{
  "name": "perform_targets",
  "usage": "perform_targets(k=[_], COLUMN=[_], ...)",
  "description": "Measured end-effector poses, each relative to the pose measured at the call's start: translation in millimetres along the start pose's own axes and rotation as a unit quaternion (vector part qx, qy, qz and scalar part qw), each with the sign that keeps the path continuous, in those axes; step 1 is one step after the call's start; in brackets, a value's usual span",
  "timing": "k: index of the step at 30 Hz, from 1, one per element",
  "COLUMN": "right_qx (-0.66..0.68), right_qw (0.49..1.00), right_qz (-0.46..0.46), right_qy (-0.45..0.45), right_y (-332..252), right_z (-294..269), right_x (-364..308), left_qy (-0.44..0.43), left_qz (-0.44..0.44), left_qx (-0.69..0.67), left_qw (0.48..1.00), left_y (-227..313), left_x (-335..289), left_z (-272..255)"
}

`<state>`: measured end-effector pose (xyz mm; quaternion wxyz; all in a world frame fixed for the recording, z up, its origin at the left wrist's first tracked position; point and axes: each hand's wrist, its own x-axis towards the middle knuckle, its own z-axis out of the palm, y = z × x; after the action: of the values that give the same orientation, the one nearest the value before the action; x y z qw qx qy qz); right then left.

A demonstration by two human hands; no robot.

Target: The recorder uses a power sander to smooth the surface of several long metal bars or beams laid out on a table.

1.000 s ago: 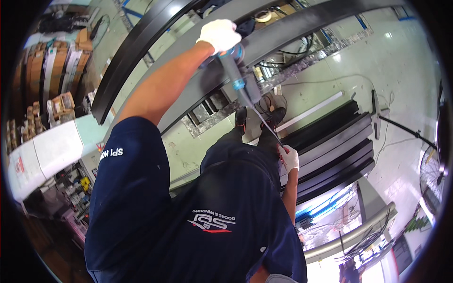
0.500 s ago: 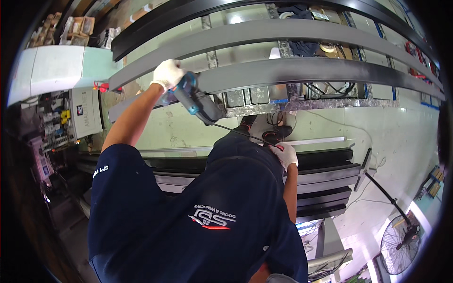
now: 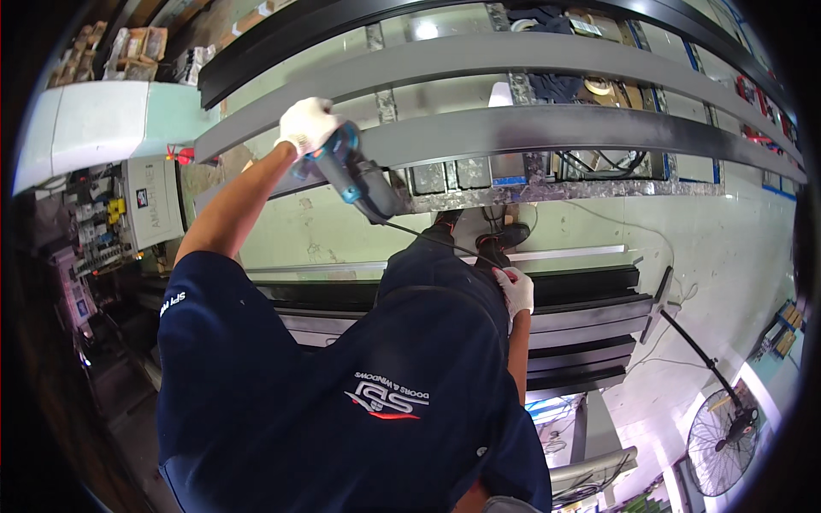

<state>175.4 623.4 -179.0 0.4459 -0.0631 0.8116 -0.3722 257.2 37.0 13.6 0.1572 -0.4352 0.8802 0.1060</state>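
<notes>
My left hand [image 3: 310, 126], in a white glove, is wrapped round the top of a teal and dark grey power sander [image 3: 351, 179]. The sander sits at the left part of the nearest grey metal profile [image 3: 513, 132]; its underside is mostly hidden. From its near end a black cord [image 3: 428, 237] runs right, past my thigh, to my right hand. My right hand [image 3: 516, 291], gloved too, is closed beside my right hip. A bit of red shows at its fingers, and the cord seems to pass into them.
More long profiles [image 3: 479, 56] lie across a metal work frame [image 3: 564, 190]. Behind me, dark and grey profiles [image 3: 590, 321] are stacked. A pedestal fan [image 3: 723, 440] stands at the lower right. Cardboard boxes [image 3: 141, 47] and a pale cabinet [image 3: 103, 124] are at the left.
My left hand and the sander have shifted only very slightly. My right hand has turned a little and moved slightly down, showing more of the red part.
</notes>
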Motion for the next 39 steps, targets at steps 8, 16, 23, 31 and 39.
perform_targets(k=[8,16,23,31,39], right_qx=[0.231,0.237,0.219,0.065,-0.080], right_qw=[0.956,0.939,0.942,0.981,0.996], right_qz=[0.096,0.136,0.111,0.090,-0.016], right_qy=[0.156,0.210,0.227,0.162,0.048], right_y=[104.1,168.4,179.6,133.2,58.3], right_z=[-15.0,-47.1,-75.6,-88.8,-105.1], right_x=[-6.3,-35.6,-32.3,-24.7,28.2], left_qy=[-0.021,0.001,-0.008,0.014,0.024], left_qz=[0.197,0.355,0.363,0.340,0.126], left_qx=[0.017,0.037,0.048,0.063,0.009], left_qw=[0.980,0.934,0.931,0.938,0.992], left_y=[251.4,509.6,589.2,426.0,169.1], left_x=[27.9,50.9,67.1,70.5,24.5], left_z=[5.9,25.6,33.6,23.4,15.3])
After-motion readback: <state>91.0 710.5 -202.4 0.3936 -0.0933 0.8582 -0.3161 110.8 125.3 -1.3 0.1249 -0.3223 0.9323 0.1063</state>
